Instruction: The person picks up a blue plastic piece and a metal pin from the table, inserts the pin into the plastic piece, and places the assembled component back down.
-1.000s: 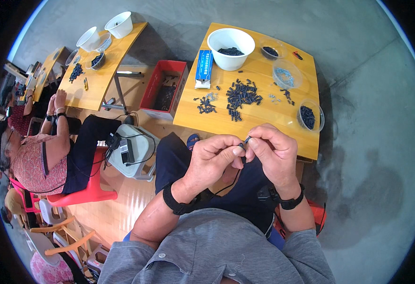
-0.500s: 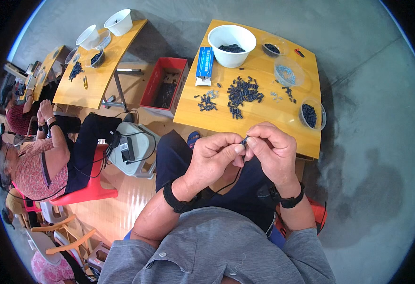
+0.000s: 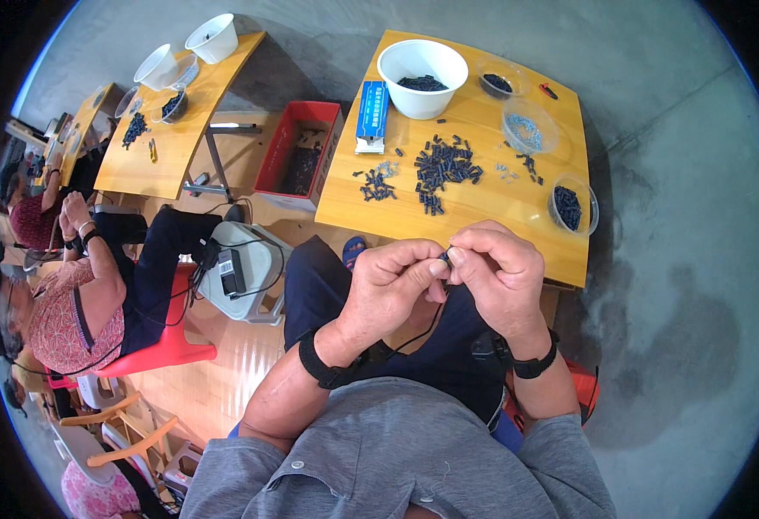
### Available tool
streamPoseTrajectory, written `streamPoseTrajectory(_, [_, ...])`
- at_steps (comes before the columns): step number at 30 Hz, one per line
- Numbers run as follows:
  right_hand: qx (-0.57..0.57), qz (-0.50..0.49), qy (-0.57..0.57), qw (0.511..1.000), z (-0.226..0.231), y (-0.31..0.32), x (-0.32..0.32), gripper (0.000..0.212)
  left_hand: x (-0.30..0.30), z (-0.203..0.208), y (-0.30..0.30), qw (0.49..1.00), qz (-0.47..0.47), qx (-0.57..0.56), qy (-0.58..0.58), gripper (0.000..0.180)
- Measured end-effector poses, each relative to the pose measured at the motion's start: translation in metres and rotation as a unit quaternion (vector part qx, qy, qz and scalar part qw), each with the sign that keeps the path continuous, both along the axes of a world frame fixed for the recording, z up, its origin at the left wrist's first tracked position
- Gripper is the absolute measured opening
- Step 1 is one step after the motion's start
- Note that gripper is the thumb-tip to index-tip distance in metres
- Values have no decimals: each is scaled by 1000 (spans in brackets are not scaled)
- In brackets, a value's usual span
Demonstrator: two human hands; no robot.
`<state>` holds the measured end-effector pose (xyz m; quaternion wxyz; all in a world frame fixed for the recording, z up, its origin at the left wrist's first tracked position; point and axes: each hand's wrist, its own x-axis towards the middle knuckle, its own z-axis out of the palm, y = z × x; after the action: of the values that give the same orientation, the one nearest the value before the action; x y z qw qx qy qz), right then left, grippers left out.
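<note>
My left hand (image 3: 392,285) and my right hand (image 3: 496,272) meet fingertip to fingertip over my lap, both pinching one small dark part (image 3: 445,257). The part is mostly hidden by my fingers. Just beyond my hands stands a wooden table (image 3: 353,203) with a loose pile of small black parts (image 3: 444,169) in its middle. A white bowl (image 3: 422,65) of black parts stands at the table's far side. Both wrists wear black bands.
A blue-and-white box (image 3: 371,117), clear dishes (image 3: 528,125) (image 3: 572,203) and a small heap of parts (image 3: 377,186) lie on the table. A red bin (image 3: 297,147) sits on the floor to the left. Another person (image 3: 76,294) sits on a red chair at a second wooden table (image 3: 150,164).
My hands stay together on the small part with only slight finger movement. The person on the left has shifted their raised hands a little.
</note>
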<state>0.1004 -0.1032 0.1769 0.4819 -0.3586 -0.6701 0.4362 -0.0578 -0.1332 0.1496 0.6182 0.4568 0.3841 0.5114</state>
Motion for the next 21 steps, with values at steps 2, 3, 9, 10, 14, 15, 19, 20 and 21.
streamPoseTrajectory(2, [2,-9,-3,1000,0,1,-1,5,0,-1,1,1000,2,-5,7,12])
streamPoseTrajectory(3, [1,-9,-4,1000,-1,1,-1,5,0,-4,2,1000,5,10,8,12])
streamPoseTrajectory(9, [30,-41,-17,999,-8,1,-5,6,1,-3,4,1000,14,5,3,11])
streamPoseTrajectory(10, [89,-45,-43,994,-8,2,-5,7,1,-3,4,1000,12,-7,0,11])
streamPoseTrajectory(14, [186,-47,-87,978,-11,4,-3,12,3,-5,4,1000,3,-15,6,11])
streamPoseTrajectory(15, [185,-47,-87,978,-11,4,-2,12,4,-4,4,1000,5,-26,-5,11])
streamPoseTrajectory(19, [209,-50,-118,969,-12,3,1,13,7,-2,7,998,2,-47,-30,12])
streamPoseTrajectory(20, [213,-49,-121,968,-13,3,2,13,9,0,7,998,1,-46,-30,12])
streamPoseTrajectory(21, [213,-50,-121,968,-14,4,3,13,11,2,7,997,7,-62,-38,10])
